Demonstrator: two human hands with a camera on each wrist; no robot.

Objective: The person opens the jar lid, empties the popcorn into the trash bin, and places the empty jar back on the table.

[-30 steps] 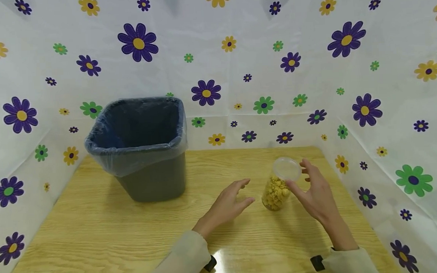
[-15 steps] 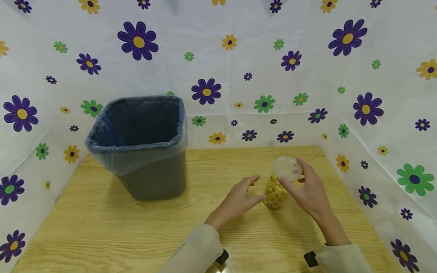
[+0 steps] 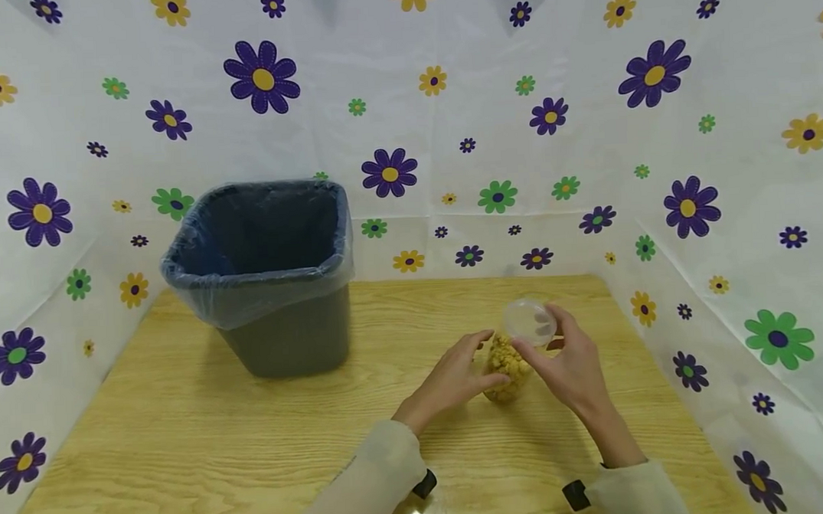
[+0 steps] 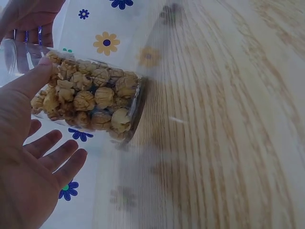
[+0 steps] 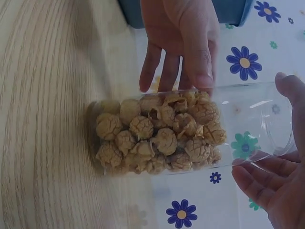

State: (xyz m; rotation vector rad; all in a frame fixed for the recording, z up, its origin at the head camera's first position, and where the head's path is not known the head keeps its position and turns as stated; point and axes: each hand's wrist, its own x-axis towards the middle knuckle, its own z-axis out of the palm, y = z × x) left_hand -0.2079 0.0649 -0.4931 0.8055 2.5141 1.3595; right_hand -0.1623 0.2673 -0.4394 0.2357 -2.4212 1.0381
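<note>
A clear jar of popcorn point(image 3: 506, 364) stands on the table toward the right in the head view, its upper part see-through above the popcorn. My right hand point(image 3: 573, 361) grips it close to the top, thumb on the near side and fingers on the far side. Lower down, from the left, my left hand point(image 3: 451, 378) lies against the jar with its thumb across the front. In the left wrist view the other fingers point(image 4: 59, 160) of that hand are spread and fairly straight, apart from the jar. Whether a lid covers the top I cannot tell.
A grey bin point(image 3: 297, 331) lined with a clear plastic bag stands at the back left of the wooden table point(image 3: 206, 450). Flower-patterned white sheeting point(image 3: 433, 118) hangs behind and along both sides.
My left hand has come rightward until it meets the jar. My right hand has closed in on the jar's top, and the jar has shifted slightly left.
</note>
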